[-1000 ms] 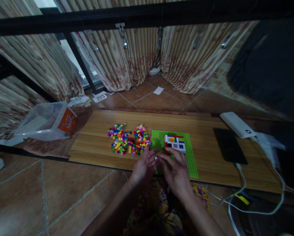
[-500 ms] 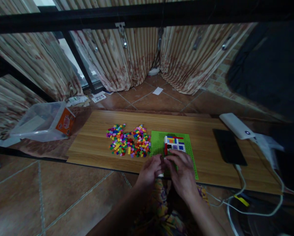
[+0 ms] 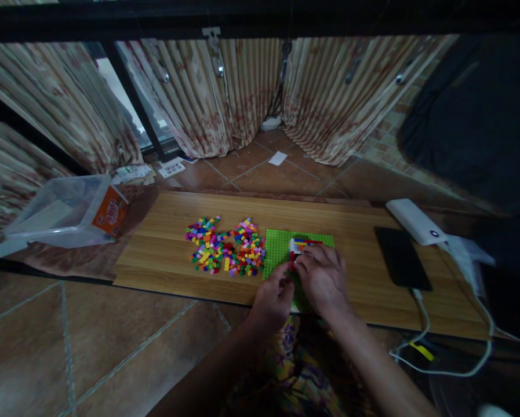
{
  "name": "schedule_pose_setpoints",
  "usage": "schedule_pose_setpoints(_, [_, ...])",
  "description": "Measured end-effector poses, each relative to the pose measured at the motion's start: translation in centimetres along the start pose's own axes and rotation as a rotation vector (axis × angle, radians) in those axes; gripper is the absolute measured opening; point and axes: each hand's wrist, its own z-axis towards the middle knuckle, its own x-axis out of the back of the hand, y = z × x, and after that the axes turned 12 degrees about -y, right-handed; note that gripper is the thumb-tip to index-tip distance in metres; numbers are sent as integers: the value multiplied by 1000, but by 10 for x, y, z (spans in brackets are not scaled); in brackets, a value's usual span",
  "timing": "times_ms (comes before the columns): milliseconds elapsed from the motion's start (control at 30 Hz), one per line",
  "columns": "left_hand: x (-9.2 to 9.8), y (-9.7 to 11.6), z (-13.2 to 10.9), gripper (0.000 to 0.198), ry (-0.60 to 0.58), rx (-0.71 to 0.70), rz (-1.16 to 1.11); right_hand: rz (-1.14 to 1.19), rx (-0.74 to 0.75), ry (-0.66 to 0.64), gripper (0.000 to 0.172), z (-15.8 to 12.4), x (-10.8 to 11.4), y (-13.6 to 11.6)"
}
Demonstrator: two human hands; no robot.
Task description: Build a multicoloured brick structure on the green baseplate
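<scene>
A green baseplate [image 3: 277, 248] lies on a wooden board [image 3: 164, 231], carrying a small multicoloured brick build [image 3: 301, 243]. My right hand [image 3: 323, 277] rests over the build with its fingers curled down onto the bricks, covering most of them. My left hand [image 3: 275, 298] sits at the plate's near left edge, fingers bent toward the build's red side; what it pinches, if anything, is hidden. A heap of small loose coloured bricks [image 3: 225, 253] lies just left of the plate.
A clear plastic tub [image 3: 60, 211] with an orange label lies tipped at the board's left. A black phone [image 3: 401, 263] and white power bank [image 3: 416, 222] with cables sit at the right. Curtains hang behind; tiled floor surrounds the board.
My right hand has moved forward onto the brick build and now covers it. My left hand has slid right to the plate's near edge. The camera has tilted down slightly.
</scene>
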Motion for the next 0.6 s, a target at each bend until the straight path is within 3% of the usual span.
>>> schedule_pose_setpoints(167, [3, 2, 10, 43, -31, -31, 70, -52, -15, -6, 13, 4, 1, 0])
schedule_pose_setpoints(367, [4, 3, 11, 41, -13, -56, 133, 59, -44, 72, 13, -7, -8, 7])
schedule_pose_setpoints(600, [-5, -8, 4, 51, 11, -135, 405, 89, -19, 184, 21, -26, -17, 10])
